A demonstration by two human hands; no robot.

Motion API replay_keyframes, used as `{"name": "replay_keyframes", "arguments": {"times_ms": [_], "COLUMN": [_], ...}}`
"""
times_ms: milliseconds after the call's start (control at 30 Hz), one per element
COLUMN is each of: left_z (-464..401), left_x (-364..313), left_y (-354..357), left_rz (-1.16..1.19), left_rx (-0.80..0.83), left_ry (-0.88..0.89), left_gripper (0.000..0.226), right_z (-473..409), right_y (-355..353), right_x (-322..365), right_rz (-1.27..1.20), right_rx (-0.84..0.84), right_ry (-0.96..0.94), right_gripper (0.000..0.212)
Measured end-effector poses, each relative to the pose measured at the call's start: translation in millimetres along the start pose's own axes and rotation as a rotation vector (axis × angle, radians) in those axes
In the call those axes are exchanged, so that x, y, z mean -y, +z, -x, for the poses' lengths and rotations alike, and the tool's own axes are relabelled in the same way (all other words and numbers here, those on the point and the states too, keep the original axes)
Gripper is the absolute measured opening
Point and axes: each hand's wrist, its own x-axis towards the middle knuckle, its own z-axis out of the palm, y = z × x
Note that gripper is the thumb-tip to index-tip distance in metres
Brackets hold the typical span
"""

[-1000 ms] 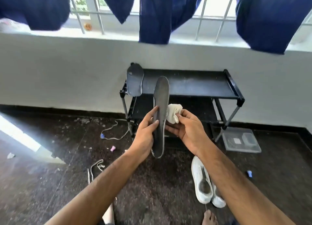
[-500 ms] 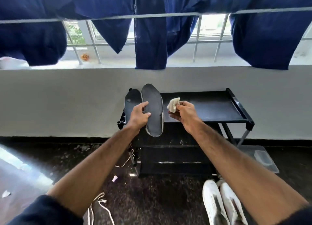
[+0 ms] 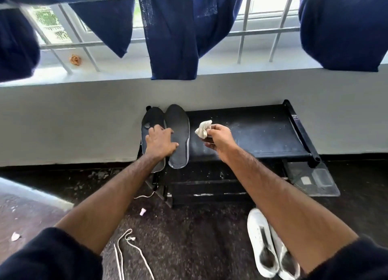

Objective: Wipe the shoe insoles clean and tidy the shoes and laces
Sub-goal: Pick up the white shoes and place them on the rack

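Your left hand (image 3: 160,142) lies on top of the two dark insoles at the left end of the black shoe rack (image 3: 262,132), fingers spread and gently bent across the gap where they lie edge to edge, pressing rather than gripping as far as the head view shows. The left insole (image 3: 150,120) is mostly under your palm and forearm; the right insole (image 3: 178,130) shows nearly whole. Both lie flat with their long axes running away from you, toes toward the wall and heels just over the rack's near edge. Your right hand (image 3: 218,138) hovers just beside the right insole, over the bare shelf top, pinching a crumpled white cloth (image 3: 203,129) between thumb and fingertips, with the wad pointing toward the insoles. So the cloth hand is already the nearer one for wiping: the right insole lies just to its left, and a stroke would likely run along that far-to-near axis while the left hand holds the pair steady. The white shoes (image 3: 270,250) stand side by side on the floor under your right forearm, toes toward the rack, and loose white laces (image 3: 126,250) lie on the floor under your left arm, well apart from the shoes. Both look untouched, so tidying them probably comes later.
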Motion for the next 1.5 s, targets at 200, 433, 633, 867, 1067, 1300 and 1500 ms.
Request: {"name": "replay_keyframes", "arguments": {"times_ms": [200, 433, 633, 867, 1067, 1300, 1500], "left_z": [30.1, 106.7, 179.0, 210.2, 202.0, 156.9, 90.5], "left_x": [-43.4, -183.0, -312.9, -440.1, -511.7, -581.2, -630.0], "left_y": [-4.9, -14.9, -15.7, 8.7, 49.2, 115.9, 212.5], "left_rz": [0.198, 0.679, 0.956, 1.012, 1.044, 1.092, 1.055], "left_rx": [-0.094, 0.087, 0.377, 0.542, 0.619, 0.676, 0.614], "left_ry": [0.164, 0.327, 0.261, 0.183, 0.111, 0.011, -0.082], "left_gripper": [0.028, 0.022, 0.022, 0.024, 0.021, 0.021, 0.020], "right_z": [27.1, 95.7, 156.5, 181.3, 162.6, 89.8, -10.5], "right_y": [-38.2, -169.0, -308.6, -436.6, -508.9, -585.9, -646.3], "right_x": [25.8, 63.8, 83.3, 90.3, 87.8, 73.7, 22.6], "right_rz": [-0.081, -0.186, -0.224, -0.233, -0.181, -0.100, 0.108], "right_rx": [0.045, 0.001, -0.075, -0.164, -0.228, -0.190, -0.230], "right_ry": [0.041, 0.001, 0.019, 0.046, 0.106, 0.174, 0.191], "right_gripper": [0.015, 0.010, 0.018, 0.007, 0.018, 0.014, 0.014]}}
